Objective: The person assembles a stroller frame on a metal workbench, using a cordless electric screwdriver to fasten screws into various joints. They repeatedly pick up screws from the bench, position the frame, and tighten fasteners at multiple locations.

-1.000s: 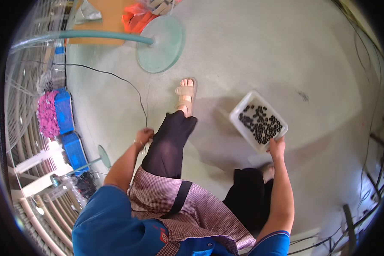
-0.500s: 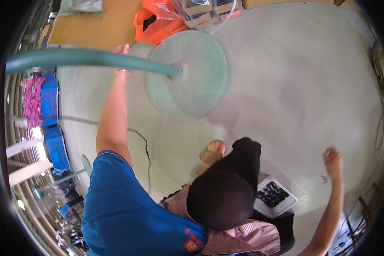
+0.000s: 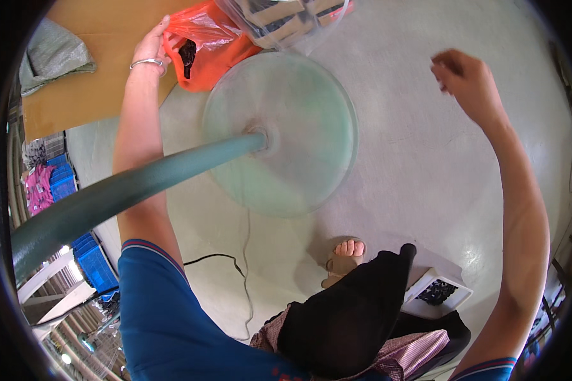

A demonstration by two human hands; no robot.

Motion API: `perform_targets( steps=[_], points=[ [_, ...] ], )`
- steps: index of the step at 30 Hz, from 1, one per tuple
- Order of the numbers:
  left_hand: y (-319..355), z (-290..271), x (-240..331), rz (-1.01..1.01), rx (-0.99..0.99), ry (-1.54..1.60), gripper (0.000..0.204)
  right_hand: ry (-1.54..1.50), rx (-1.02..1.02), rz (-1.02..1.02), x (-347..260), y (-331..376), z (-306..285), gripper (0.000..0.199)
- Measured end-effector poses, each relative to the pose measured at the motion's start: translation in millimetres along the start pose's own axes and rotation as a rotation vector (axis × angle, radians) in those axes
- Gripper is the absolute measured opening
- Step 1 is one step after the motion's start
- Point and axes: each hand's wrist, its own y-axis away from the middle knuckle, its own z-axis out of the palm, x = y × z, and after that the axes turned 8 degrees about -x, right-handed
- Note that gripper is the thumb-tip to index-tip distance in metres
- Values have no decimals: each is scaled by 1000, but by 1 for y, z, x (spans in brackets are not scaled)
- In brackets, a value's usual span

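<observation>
My left hand (image 3: 151,46), with a bracelet at the wrist, is closed on the edge of an orange plastic bag (image 3: 213,70). The bag gapes on its left side and dark items (image 3: 187,56) show inside. To the right, my right hand (image 3: 465,81) hovers above the floor, its fingers loosely bent and apart with nothing visible in them. Between my arms is a round, see-through greenish disc (image 3: 299,184), like a spinning fan, on a thick green pole (image 3: 140,184) that crosses over my left forearm.
A brown board or cardboard surface (image 3: 108,32) carries a grey woven sack (image 3: 56,58). Beside the orange bag lies a clear bag with boxes (image 3: 273,16). A white tray of black pieces (image 3: 437,293) sits near my seated legs. A cable (image 3: 246,279) runs over the floor (image 3: 413,171).
My left hand has moved up and now grips the orange bag. My right hand has swung forward from the lower right. The view has shifted, and the fan pole appears lower.
</observation>
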Motion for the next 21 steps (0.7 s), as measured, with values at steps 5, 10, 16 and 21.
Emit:
perform_targets(
  steps=[5,10,16,21],
  points=[
    [-18,1,3,15,-34,427,21,25,271,-501,-63,-110,5,43],
    [-14,25,6,165,-101,441,36,-233,125,-305,-184,-144,-5,84],
    [-2,21,6,162,-43,385,49,75,375,-136,-274,-170,66,87],
    [-5,23,18,109,-130,513,41,-347,169,-211,-265,-249,77,38]
  ],
)
